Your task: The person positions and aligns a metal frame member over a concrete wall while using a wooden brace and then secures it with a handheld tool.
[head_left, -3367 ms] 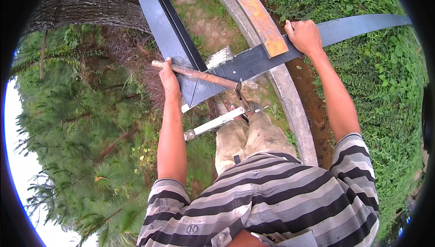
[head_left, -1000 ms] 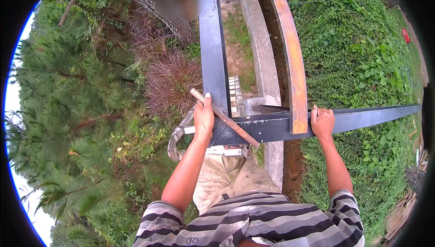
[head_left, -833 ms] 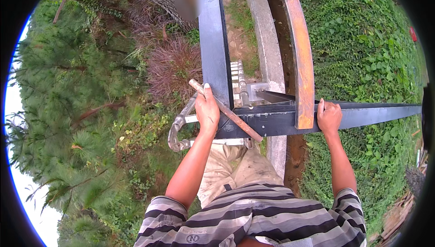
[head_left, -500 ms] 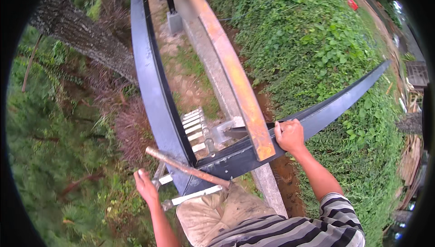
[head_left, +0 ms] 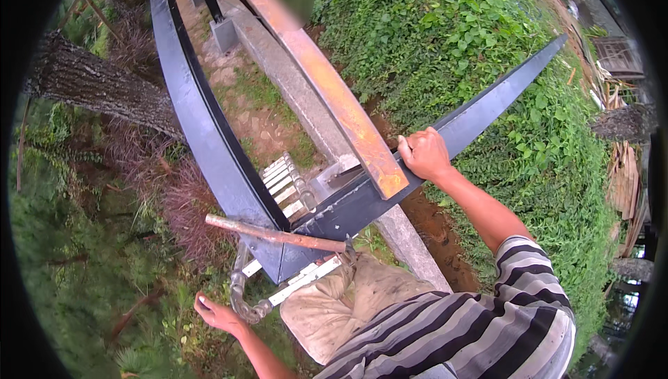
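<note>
I stand at the corner of a dark steel frame. Its largest member, the long dark beam [head_left: 188, 100], curves away from me up the left of the view. The second member, the dark cross beam [head_left: 487, 111], has its long axis running from the corner joint near my knees out to the upper right, its far end pointing over the green ground cover [head_left: 452, 24]. A rusty orange rail [head_left: 327, 93] lies across it.

My right hand [head_left: 423, 156] is closed around the upper edge of the cross beam, just beside the end of the rail. My left hand [head_left: 217, 315] hangs free below the corner, fingers loosely open, holding nothing, nearest a bent metal clamp [head_left: 240, 295].

A hammer [head_left: 278, 238] with a rusty handle rests across the corner joint, handle pointing left.

Judgement: to steady the cross beam well, keep the right-hand grip close to the joint and avoid knocking the unsecured hammer off.
</note>
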Available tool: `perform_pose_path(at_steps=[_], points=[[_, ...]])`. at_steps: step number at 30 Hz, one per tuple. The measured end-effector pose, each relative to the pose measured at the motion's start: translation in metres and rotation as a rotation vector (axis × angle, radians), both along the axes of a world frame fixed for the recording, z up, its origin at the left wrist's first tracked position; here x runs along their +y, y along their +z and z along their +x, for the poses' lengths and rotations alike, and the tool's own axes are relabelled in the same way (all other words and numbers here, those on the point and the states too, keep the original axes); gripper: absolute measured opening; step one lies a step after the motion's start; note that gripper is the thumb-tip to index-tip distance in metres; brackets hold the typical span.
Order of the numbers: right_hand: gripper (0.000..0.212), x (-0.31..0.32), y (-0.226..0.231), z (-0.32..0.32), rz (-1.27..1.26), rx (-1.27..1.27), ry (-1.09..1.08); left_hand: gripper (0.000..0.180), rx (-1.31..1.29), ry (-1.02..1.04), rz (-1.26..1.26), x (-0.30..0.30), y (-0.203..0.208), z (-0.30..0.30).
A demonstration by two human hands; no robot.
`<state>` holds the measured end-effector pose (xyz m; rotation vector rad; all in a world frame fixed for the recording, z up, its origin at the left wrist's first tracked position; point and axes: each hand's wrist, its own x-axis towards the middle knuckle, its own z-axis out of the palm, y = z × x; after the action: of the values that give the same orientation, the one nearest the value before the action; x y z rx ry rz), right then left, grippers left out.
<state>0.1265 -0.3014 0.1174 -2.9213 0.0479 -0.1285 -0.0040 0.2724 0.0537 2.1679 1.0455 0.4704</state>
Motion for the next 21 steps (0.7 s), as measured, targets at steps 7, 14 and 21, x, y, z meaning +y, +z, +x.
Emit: perform_pose_path(at_steps=[7,14,21], points=[[0.031,-0.011,0.005,0.007,0.060,0.015,0.140,0.041,-0.087,-1.133,0.116,-0.229,0.141,0.108],[0.023,-0.080,0.016,0.021,-0.056,-0.036,0.327,0.033,0.263,-1.237,0.229,-0.320,0.085,0.111],[0.030,-0.074,0.015,0.024,-0.002,0.037,0.347,0.029,0.281,-1.018,0.104,-0.344,0.076,0.131]])
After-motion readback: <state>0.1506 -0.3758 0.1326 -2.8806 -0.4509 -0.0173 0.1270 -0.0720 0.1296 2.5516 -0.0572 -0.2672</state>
